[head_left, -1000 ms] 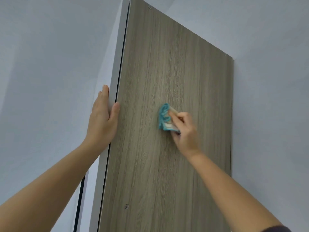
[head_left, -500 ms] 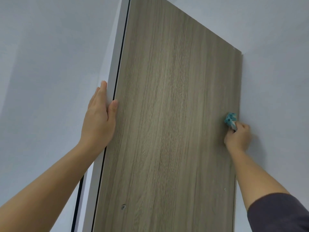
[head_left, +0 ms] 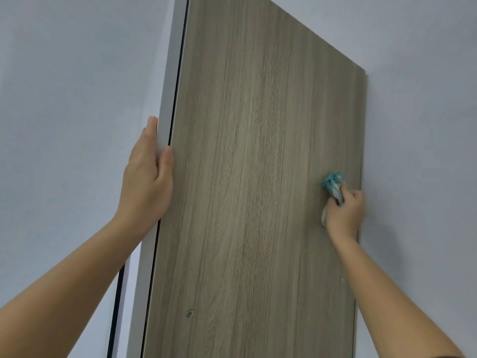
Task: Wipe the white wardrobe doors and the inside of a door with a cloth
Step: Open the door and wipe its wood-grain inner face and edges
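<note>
The open wardrobe door shows its wood-grain inner face (head_left: 253,177), with a pale edge strip along its left side. My left hand (head_left: 147,177) holds that left edge, thumb on the wood face and fingers wrapped behind the strip. My right hand (head_left: 344,211) grips a bunched blue and white cloth (head_left: 333,183) and presses it against the wood face close to the door's right edge.
White wardrobe fronts (head_left: 64,112) lie to the left of the door and a white surface (head_left: 423,125) to its right. A small round fitting (head_left: 190,313) sits low on the wood face. A dark gap (head_left: 116,306) runs down beside the door's lower left edge.
My right hand swept the cloth from the middle of the wood face to the right edge, then slightly down and back left. My left hand stayed on the door's left edge.
</note>
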A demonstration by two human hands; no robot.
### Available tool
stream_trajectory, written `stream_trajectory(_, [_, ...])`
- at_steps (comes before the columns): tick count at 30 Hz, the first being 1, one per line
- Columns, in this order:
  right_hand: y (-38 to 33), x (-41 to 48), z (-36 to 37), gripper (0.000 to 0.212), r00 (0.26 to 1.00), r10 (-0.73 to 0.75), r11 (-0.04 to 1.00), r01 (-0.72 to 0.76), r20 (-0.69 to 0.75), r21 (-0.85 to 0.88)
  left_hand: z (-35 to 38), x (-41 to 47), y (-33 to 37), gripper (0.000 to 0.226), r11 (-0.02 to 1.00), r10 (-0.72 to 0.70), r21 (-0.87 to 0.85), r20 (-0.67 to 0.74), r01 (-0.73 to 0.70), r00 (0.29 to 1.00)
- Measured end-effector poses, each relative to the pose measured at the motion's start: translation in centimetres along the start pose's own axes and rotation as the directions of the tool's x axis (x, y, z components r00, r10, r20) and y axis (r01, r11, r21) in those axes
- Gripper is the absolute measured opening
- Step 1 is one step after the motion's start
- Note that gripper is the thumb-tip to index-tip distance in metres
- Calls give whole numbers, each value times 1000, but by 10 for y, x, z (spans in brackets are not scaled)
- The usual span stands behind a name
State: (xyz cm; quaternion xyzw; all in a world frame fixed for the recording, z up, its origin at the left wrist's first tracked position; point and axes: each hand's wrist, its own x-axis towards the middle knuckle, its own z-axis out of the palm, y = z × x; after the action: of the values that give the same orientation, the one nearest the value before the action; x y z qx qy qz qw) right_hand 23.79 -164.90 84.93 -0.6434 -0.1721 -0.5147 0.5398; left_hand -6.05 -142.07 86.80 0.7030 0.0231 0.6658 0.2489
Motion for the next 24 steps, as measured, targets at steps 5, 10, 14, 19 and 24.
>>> stream_trajectory(5, [-57, -40, 7, 30, 986, -166, 977, 165, -4, 132, -2, 2, -3, 53, 999, -1, -37, 22, 2, 1000])
stream_trajectory(10, [-108, -82, 8, 42, 939, -337, 921, 312, 74, 232, -9, 8, -8, 50, 995, 1, -98, 33, 3, 999])
stream_trajectory(14, [-151, -120, 6, 45, 846, -524, 823, 474, 96, 313, -16, 15, -11, 47, 995, 13, -99, 59, -7, 998])
stream_trajectory(19, [-179, -168, 7, 55, 675, -719, 681, 633, 170, 367, -26, 21, -12, 46, 995, 25, -100, 101, -15, 995])
stream_trajectory(24, [-176, -191, 4, 53, 477, -866, 496, 777, 153, 387, -27, 19, -11, 49, 995, 28, -99, 108, -17, 994])
